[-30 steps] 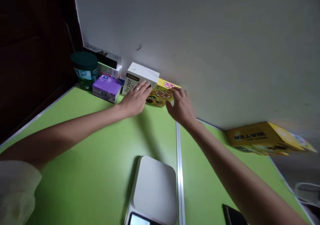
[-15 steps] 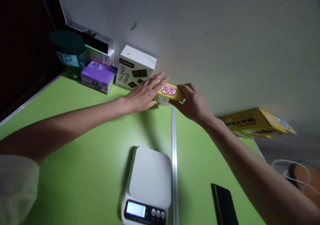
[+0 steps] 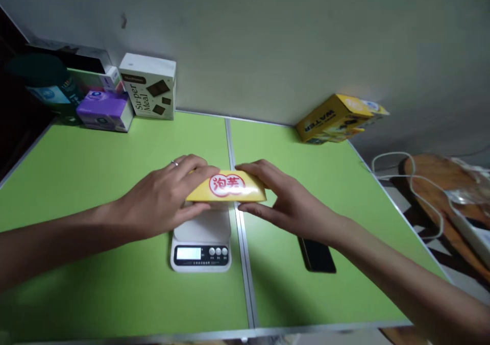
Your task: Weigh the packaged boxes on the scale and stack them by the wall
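Between both hands is a yellow box [image 3: 226, 187] with red and white lettering on its top face. My left hand [image 3: 168, 194] grips its left end, fingers over the far side and thumb on the near side. At the right end, my right hand [image 3: 279, 194] pinches it with fingers behind and thumb in front. The box is over the far part of a white kitchen scale [image 3: 202, 232], hiding some of its plate; whether they touch I cannot tell. The scale's display is lit, its digits unreadable.
A black phone [image 3: 318, 255] lies on the green table [image 3: 115, 284], right of the scale. Along the wall stand a white "Super Meal" box [image 3: 149, 87], a purple tissue pack [image 3: 104, 111], a dark green tub [image 3: 48, 90] and a yellow "WATER" box [image 3: 331, 120]. A wooden stool [image 3: 429, 192] with cables is at right.
Both hands have brought the yellow box from near the wall, beside the white box, toward me and over the scale. The camera view has shifted too.
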The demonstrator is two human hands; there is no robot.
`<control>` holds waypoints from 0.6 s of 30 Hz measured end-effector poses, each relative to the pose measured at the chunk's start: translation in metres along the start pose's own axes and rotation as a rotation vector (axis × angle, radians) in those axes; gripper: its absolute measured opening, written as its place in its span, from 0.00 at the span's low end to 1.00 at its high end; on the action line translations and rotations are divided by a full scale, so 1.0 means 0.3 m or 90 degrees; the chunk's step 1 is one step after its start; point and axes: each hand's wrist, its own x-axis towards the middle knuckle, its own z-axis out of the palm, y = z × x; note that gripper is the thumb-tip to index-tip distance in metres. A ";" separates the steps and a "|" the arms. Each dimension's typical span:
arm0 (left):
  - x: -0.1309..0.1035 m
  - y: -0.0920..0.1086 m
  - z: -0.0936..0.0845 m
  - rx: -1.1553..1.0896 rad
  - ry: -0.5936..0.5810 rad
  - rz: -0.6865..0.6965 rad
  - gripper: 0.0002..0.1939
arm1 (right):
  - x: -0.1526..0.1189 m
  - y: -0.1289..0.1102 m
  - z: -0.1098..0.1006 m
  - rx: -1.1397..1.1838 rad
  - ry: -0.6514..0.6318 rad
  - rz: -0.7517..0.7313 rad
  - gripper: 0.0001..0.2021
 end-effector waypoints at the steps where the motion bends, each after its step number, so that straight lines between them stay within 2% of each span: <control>1: -0.006 0.001 -0.007 0.019 0.003 -0.005 0.29 | -0.012 0.010 0.008 0.007 0.006 0.006 0.29; 4: -0.024 0.001 -0.050 0.066 0.015 -0.032 0.40 | -0.054 0.041 0.006 0.019 0.006 0.035 0.40; 6: -0.041 0.000 -0.079 0.081 0.011 -0.057 0.44 | -0.089 0.063 -0.007 0.036 -0.006 0.083 0.43; 11: -0.080 -0.010 -0.090 0.090 -0.009 -0.094 0.42 | -0.160 0.102 -0.022 0.109 -0.040 0.199 0.40; 18: -0.062 -0.023 -0.060 0.003 -0.036 -0.197 0.48 | -0.139 0.111 0.036 0.130 -0.083 0.188 0.33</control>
